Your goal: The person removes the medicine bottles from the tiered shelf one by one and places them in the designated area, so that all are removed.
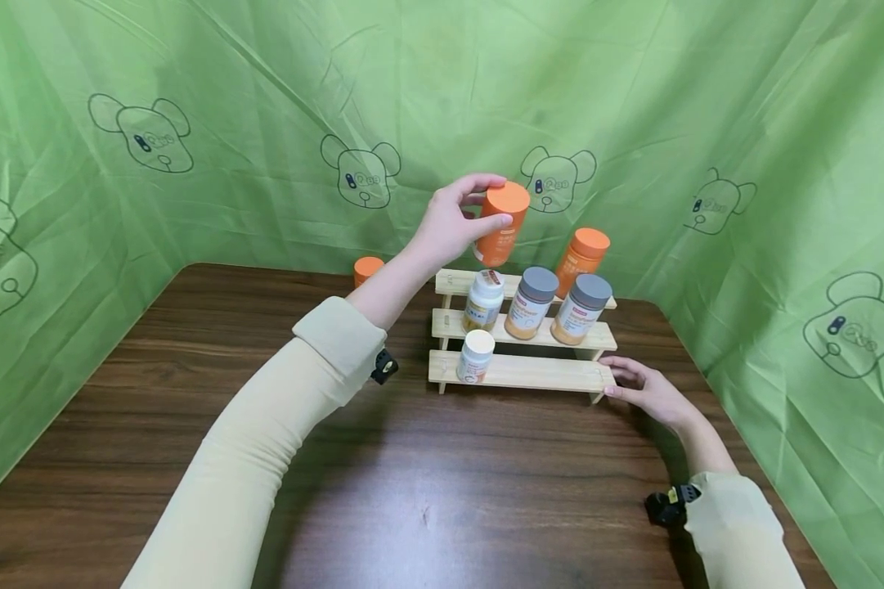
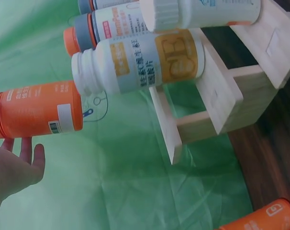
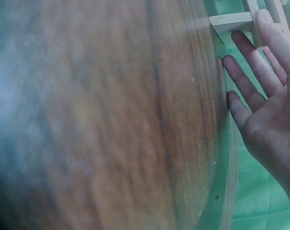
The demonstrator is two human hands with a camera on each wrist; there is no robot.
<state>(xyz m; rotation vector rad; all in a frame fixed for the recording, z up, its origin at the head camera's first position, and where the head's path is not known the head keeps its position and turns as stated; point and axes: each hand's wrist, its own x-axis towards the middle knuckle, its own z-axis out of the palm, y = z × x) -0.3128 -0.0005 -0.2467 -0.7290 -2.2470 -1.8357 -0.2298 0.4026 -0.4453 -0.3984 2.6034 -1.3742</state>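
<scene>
My left hand (image 1: 450, 219) grips an orange bottle (image 1: 497, 240) by its upper part, above the left end of the top tier of a three-tier wooden rack (image 1: 540, 372). In the left wrist view the held orange bottle (image 2: 39, 111) is apart from the rack. At the right end of the bottom tier, my right hand (image 1: 653, 396) holds the board's end between thumb and fingers. A white bottle (image 1: 483, 301) and two grey-capped bottles (image 1: 528, 304) stand on the middle tier. A small white bottle (image 1: 476, 357) stands on the bottom tier, and another orange bottle (image 1: 583, 258) on the top one.
Partly hidden behind my left forearm, an orange-capped bottle (image 1: 368, 268) stands on the dark wooden table (image 1: 442, 491). Green cloth (image 1: 258, 164) with printed bear heads hangs behind and at both sides of the table.
</scene>
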